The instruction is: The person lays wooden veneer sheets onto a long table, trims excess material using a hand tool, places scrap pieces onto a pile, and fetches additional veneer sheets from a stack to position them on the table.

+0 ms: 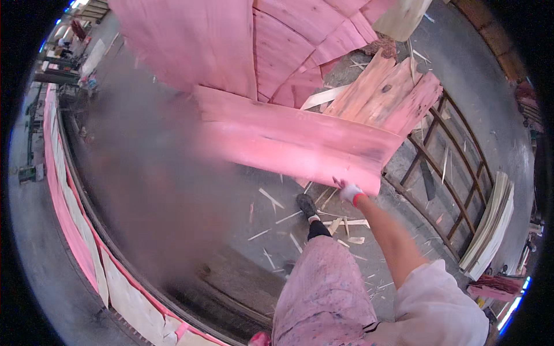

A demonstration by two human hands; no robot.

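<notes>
Right hand on edge of pink wood sheet, left hand out of sight

Right hand (350, 191), in a white glove with a red cuff, grasps the lower edge of a wide pink sheet (300, 141) near its right-hand corner; fingers curl at the edge. Arm reaches forward, nearly straight. Left hand doesn't show, so its grip cannot be told. Big blurry smudge covers the left-centre of the view and hides the sheet's lower left part.

Sheet is in front of the person, long side running across, near edge bent downward. Just beyond it, a large pile of pink sheets (187, 43) fills the top of the view. Right of that, rough orange-pink boards (369, 95) lie with their near ends behind the sheet; whether they touch it is unclear.

Right side: rusty metal frame (430, 157) low down, a stack of pale sheets (490, 228) just beside it. Pale wood scraps (356, 240) litter the grey floor between the sheet and the person. One dark shoe (306, 203) is planted near the scraps, below the sheet. Clothes: pink-stained apron (323, 288), pale shirt (444, 305). Far left, a long row of pink and whitish sheets (124, 288) curves along the rim.
</notes>
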